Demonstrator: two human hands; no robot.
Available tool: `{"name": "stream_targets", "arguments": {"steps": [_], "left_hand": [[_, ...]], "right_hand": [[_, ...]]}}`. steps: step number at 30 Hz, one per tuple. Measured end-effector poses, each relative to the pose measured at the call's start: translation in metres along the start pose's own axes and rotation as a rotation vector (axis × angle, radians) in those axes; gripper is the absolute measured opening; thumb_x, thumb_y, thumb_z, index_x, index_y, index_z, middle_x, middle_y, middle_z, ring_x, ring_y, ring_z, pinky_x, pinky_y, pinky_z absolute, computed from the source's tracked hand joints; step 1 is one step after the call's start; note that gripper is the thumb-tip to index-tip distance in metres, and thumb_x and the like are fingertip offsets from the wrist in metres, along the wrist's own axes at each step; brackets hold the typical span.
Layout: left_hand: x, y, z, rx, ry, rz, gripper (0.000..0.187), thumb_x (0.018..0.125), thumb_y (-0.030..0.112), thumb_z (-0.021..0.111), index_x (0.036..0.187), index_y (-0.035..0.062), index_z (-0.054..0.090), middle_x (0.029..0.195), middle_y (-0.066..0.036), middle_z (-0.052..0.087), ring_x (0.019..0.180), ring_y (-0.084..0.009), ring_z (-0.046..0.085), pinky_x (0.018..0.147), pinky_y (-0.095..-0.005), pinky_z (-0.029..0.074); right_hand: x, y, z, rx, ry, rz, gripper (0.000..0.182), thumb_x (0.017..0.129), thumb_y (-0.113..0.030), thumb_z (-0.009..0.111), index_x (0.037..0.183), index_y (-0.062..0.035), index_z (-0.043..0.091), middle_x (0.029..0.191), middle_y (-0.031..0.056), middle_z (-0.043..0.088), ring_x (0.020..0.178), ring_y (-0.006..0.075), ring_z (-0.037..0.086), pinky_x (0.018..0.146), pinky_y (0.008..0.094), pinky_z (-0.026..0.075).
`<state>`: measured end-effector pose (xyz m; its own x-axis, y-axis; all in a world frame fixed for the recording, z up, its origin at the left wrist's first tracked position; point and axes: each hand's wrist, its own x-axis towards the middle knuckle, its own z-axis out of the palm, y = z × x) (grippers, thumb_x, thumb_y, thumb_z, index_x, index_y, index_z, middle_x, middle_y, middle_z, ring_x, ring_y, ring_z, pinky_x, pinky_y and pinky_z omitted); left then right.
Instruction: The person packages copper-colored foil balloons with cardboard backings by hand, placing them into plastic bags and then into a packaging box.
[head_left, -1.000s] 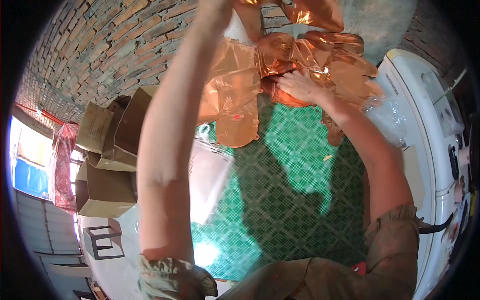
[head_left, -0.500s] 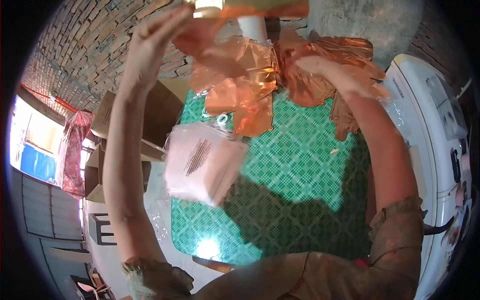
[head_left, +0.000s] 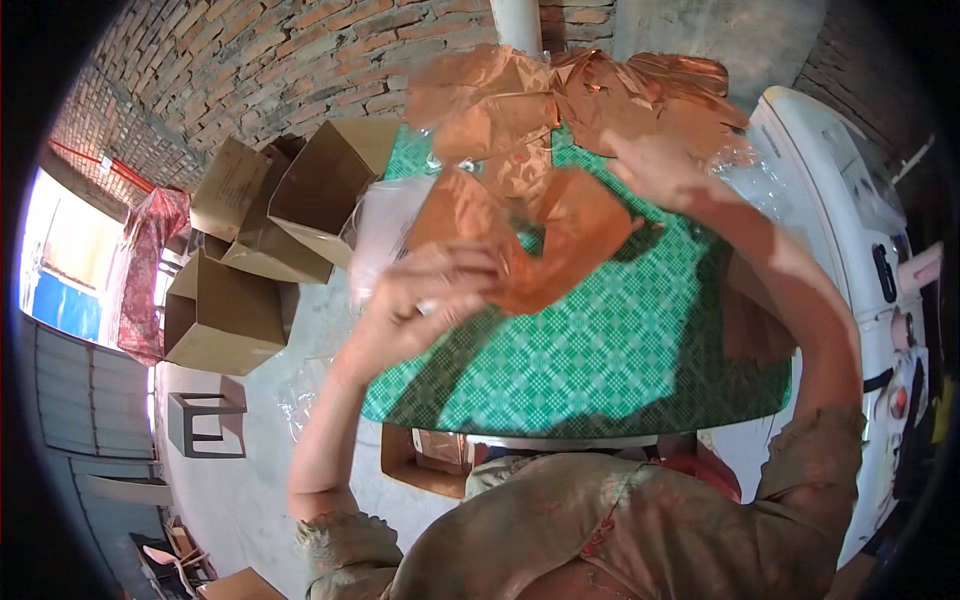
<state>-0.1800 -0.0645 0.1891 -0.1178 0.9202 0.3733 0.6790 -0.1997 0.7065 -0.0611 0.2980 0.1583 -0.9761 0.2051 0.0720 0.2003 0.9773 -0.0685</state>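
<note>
A flat, uninflated orange foil balloon (head_left: pixel 570 250) hangs bent over the green table, with a gap in its middle. My left hand (head_left: pixel 435 290) pinches its near left edge, fingers closed and slightly blurred. To the right and farther back, my right hand (head_left: pixel 655 170) reaches toward the balloon's far right side and the pile behind; its fingertips are smeared by motion, so a grip cannot be made out. Two heaps of similar coppery foil balloons lie at the table's far end, a left heap (head_left: pixel 490 95) and a right heap (head_left: pixel 650 95).
Clear plastic bags (head_left: pixel 385 225) lie at the table's left, partly covered by the balloon. The green patterned tablecloth (head_left: pixel 590 360) spans the table. Open cardboard boxes (head_left: pixel 235 320) and a small grey stool (head_left: pixel 205 425) stand left. A white appliance (head_left: pixel 830 200) borders the right; a brick wall rises behind.
My left hand has come down from the upper left toward me, bringing the orange foil balloon over the table's middle. My right hand has shifted slightly nearer. The camera view has also shifted.
</note>
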Motion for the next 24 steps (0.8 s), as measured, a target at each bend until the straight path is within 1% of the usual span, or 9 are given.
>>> {"name": "stream_targets", "arguments": {"steps": [2, 5, 7, 9, 11, 12, 16, 20, 24], "left_hand": [[-0.03, -0.001, 0.031, -0.084, -0.042, -0.017, 0.02, 0.094, 0.014, 0.073, 0.109, 0.0036, 0.078, 0.121, -0.011, 0.073, 0.126, -0.0299, 0.062, 0.102, -0.0419, 0.052], [-0.063, -0.005, 0.074, -0.03, -0.111, 0.062, 0.022, 0.091, 0.015, 0.075, 0.11, 0.006, 0.078, 0.122, -0.01, 0.072, 0.127, -0.0308, 0.061, 0.104, -0.0424, 0.053], [-0.079, -0.007, 0.097, 0.103, -0.135, 0.123, 0.023, 0.088, 0.016, 0.077, 0.11, 0.0081, 0.079, 0.122, -0.009, 0.073, 0.126, -0.0318, 0.061, 0.105, -0.0426, 0.053], [-0.096, -0.01, 0.115, 0.177, -0.209, 0.076, 0.024, 0.089, 0.02, 0.077, 0.11, 0.0108, 0.079, 0.131, -0.008, 0.068, 0.134, -0.0326, 0.056, 0.107, -0.044, 0.051], [-0.106, -0.009, 0.127, 0.28, -0.256, 0.061, 0.025, 0.091, 0.024, 0.075, 0.113, 0.0127, 0.078, 0.14, -0.007, 0.063, 0.139, -0.0309, 0.052, 0.109, -0.0423, 0.049], [-0.113, -0.013, 0.131, 0.358, -0.355, 0.0, 0.036, 0.09, 0.035, 0.075, 0.12, 0.0149, 0.076, 0.153, -0.006, 0.052, 0.148, -0.0306, 0.04, 0.113, -0.046, 0.044], [-0.118, 0.007, 0.117, 0.511, -0.348, -0.193, 0.067, 0.082, 0.052, 0.079, 0.14, 0.0218, 0.064, 0.162, -0.008, 0.041, 0.154, -0.0359, 0.028, 0.119, -0.0573, 0.033], [-0.123, 0.011, 0.105, 0.47, -0.252, -0.409, 0.071, 0.086, 0.056, 0.075, 0.146, 0.0225, 0.058, 0.164, -0.01, 0.037, 0.152, -0.0418, 0.028, 0.119, -0.0598, 0.031], [-0.107, -0.004, 0.105, 0.69, -0.132, -0.402, 0.073, 0.088, 0.057, 0.071, 0.146, 0.0164, 0.056, 0.162, -0.018, 0.036, 0.152, -0.0448, 0.027, 0.119, -0.0646, 0.028]], "right_hand": [[-0.039, -0.015, 0.009, -0.198, -0.153, 0.023, 0.029, 0.094, -0.01, 0.054, 0.123, -0.0049, 0.056, 0.074, 0.0197, 0.064, 0.073, 0.0439, 0.066, 0.063, 0.053, 0.05], [-0.089, -0.018, 0.032, -0.24, 0.015, -0.183, 0.016, 0.101, -0.015, 0.05, 0.112, -0.0035, 0.053, 0.074, 0.0183, 0.067, 0.069, 0.0393, 0.067, 0.058, 0.0523, 0.051], [-0.095, -0.026, 0.037, -0.244, 0.023, -0.141, 0.019, 0.099, -0.015, 0.053, 0.113, -0.0028, 0.051, 0.074, 0.0172, 0.068, 0.07, 0.0398, 0.068, 0.058, 0.0524, 0.051], [-0.08, -0.031, 0.037, -0.229, -0.021, -0.07, 0.02, 0.097, -0.013, 0.055, 0.114, -0.003, 0.052, 0.073, 0.0173, 0.067, 0.069, 0.0405, 0.068, 0.057, 0.0531, 0.051], [-0.057, -0.026, 0.047, -0.17, -0.002, -0.045, 0.03, 0.097, -0.014, 0.057, 0.126, -0.0087, 0.05, 0.074, 0.0178, 0.067, 0.071, 0.0419, 0.067, 0.059, 0.0548, 0.049], [-0.045, -0.023, 0.053, -0.138, 0.006, -0.033, 0.037, 0.097, -0.015, 0.058, 0.132, -0.0115, 0.049, 0.075, 0.018, 0.066, 0.072, 0.0425, 0.067, 0.06, 0.0556, 0.048], [0.012, -0.014, 0.086, -0.148, 0.102, -0.006, 0.037, 0.096, -0.013, 0.058, 0.132, -0.0106, 0.048, 0.079, 0.0169, 0.069, 0.076, 0.0425, 0.069, 0.061, 0.055, 0.05], [0.062, -0.008, 0.11, -0.191, 0.162, 0.077, 0.042, 0.092, -0.007, 0.058, 0.133, -0.0095, 0.05, 0.081, 0.0165, 0.072, 0.078, 0.0388, 0.071, 0.062, 0.0515, 0.053], [0.1, 0.005, 0.132, -0.24, 0.226, 0.101, 0.04, 0.088, -0.004, 0.058, 0.128, -0.008, 0.055, 0.081, 0.0161, 0.072, 0.077, 0.036, 0.073, 0.062, 0.0493, 0.055]]}}
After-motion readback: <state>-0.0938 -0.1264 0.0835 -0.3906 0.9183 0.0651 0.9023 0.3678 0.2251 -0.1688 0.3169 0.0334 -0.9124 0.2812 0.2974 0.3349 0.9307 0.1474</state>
